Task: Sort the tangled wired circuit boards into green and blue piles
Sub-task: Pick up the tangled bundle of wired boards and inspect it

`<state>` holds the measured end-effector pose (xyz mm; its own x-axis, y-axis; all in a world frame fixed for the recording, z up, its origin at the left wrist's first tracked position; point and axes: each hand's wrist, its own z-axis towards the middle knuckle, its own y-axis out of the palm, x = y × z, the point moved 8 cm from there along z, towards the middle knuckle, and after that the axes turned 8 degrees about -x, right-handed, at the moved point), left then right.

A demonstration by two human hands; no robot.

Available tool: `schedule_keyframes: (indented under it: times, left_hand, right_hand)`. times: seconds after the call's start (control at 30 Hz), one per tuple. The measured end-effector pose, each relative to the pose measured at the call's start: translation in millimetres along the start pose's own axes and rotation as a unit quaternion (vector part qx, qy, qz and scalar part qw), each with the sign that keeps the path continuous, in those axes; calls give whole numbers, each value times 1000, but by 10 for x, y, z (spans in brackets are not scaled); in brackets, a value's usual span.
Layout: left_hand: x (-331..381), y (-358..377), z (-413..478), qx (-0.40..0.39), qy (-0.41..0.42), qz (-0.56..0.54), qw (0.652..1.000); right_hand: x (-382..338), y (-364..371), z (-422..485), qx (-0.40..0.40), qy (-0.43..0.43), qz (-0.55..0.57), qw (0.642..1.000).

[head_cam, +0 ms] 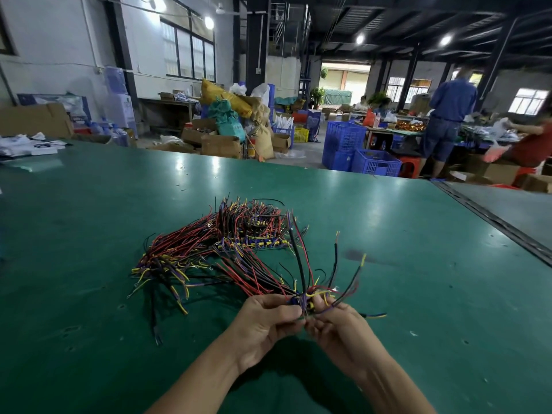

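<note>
Low centre of frame, the left hand [268, 319] and right hand [337, 327] both pinched one small wired board [301, 304] between fingertips, its leads fanning upward. The main tangle [221, 249] lay mid-frame on the green bench [418, 264], just beyond the hands. The board was likely light and rigid, the leads soft, springy and snag-prone. It was best gripped by its edges. Its colour was hard to tell.
</note>
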<state>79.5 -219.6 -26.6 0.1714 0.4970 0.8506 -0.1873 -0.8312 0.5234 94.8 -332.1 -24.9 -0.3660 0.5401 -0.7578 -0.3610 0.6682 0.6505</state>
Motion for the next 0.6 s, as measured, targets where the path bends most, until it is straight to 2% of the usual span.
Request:
schedule_keyframes:
  times: [0.17,0.3,0.5,0.6]
  left_hand:
    - [45,15,1,-9,12,-18,1000]
    - [66,35,-10,-13,18,-79,997]
    - [97,26,-16,1,9,-139,990]
    - [113,-11,-7,-2,21,-202,979]
  right_hand:
    - [0,-81,36,43,-26,0,999]
    - [-135,-127,9,73,-72,7,995]
    - [-312,-169,-60,116,-139,-73,981]
    - [-290,-175,-54,134,-146,-72,978]
